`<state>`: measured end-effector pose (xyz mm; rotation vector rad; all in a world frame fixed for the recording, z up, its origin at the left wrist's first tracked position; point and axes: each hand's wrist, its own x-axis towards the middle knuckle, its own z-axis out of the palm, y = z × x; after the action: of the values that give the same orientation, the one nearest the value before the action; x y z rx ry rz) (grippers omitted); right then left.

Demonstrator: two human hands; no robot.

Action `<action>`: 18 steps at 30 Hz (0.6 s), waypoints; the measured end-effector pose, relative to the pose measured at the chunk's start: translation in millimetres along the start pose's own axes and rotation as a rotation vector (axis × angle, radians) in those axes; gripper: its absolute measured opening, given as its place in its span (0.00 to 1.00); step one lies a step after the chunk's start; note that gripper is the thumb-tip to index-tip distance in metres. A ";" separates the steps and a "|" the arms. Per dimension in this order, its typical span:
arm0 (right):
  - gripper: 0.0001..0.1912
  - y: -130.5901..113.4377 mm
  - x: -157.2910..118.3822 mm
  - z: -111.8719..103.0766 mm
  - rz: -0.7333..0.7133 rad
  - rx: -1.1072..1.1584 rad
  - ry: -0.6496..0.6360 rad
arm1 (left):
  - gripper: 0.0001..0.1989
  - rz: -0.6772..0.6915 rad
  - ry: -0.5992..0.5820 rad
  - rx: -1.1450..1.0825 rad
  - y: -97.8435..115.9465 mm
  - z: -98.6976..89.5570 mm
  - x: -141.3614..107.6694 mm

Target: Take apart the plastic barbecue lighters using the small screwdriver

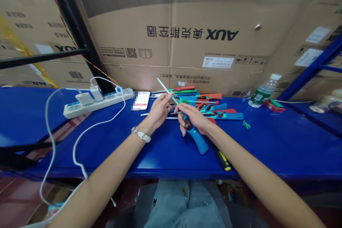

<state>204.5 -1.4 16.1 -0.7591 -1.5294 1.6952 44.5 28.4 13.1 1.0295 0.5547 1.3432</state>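
Note:
A blue lighter [197, 139] with a long metal tube is held up over the blue table, its tube pointing up and to the left. My right hand [192, 117] is closed round it where the tube meets the handle. With its fingers pinched on the tube, my left hand [160, 108] wears a pale bracelet at the wrist. Behind and beside both hands lies a pile of similar lighters, among them a blue one [231, 115] and an orange one [212, 96]. A screwdriver [223, 160] with a black and yellow handle lies partly under my right forearm.
On the left, a white power strip [107, 101] with chargers and loose cables sits beside a phone [141, 100]. A bottle [263, 92], a red box [274, 106] and a green piece [246, 124] are on the right. Large cardboard boxes [187, 10] stand behind the table [267, 142].

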 end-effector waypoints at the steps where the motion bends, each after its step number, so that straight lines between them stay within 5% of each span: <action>1: 0.18 -0.3 0.4 0.3 0.000 0.006 0.004 | 0.15 -0.010 -0.009 -0.012 -0.8 0.9 -0.7; 8: 0.23 4.6 6.2 3.5 -0.023 -0.009 0.021 | 0.13 -0.031 0.014 0.015 -1.7 8.1 -3.1; 18: 0.26 7.5 2.3 11.3 -0.033 -0.038 -0.067 | 0.11 0.224 0.205 -0.068 13.8 -5.2 12.0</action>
<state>193.0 -6.2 10.2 -0.6994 -1.6148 1.6871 35.3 40.1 25.0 0.9246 0.5531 1.6673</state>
